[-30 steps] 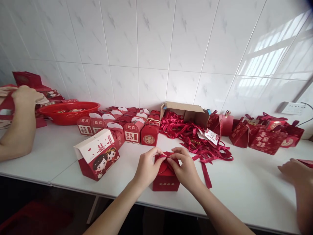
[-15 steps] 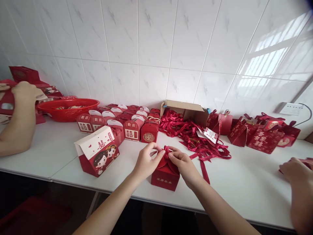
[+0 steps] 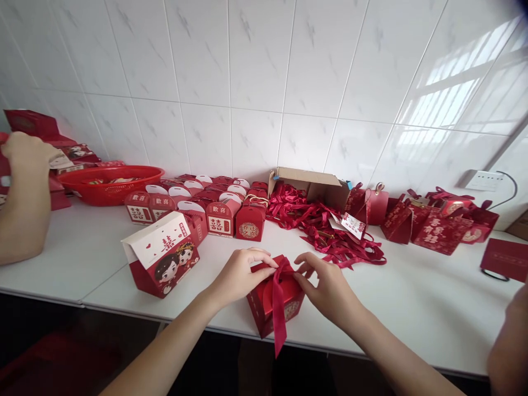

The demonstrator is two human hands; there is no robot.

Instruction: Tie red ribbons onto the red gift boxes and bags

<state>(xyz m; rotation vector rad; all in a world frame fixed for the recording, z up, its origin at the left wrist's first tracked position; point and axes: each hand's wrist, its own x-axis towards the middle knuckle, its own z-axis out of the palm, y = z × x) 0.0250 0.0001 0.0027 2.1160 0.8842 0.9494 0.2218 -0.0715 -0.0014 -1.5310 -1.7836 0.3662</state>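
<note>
On a white table (image 3: 390, 324), at six o'clock near the front edge, sits a red box (image 3: 267, 305), one corner towards the person; it looks light, stiff and easily dented, best held by its side walls. The left hand (image 3: 243, 275) seems to pinch its ribbon (image 3: 279, 316), probably soft and slippery, at the top; the right hand (image 3: 330, 283) has thumb and forefinger by the ribbon's other side, whether gripping I cannot tell. The ribbon's tail hangs across the box's front, in the way there. Around it, well apart: a red basin (image 3: 111, 194) at ten o'clock, an open carton (image 3: 307, 176) at one, a cartoon box (image 3: 152, 242) at nine to ten, a small card (image 3: 352, 224) at one to two.
</note>
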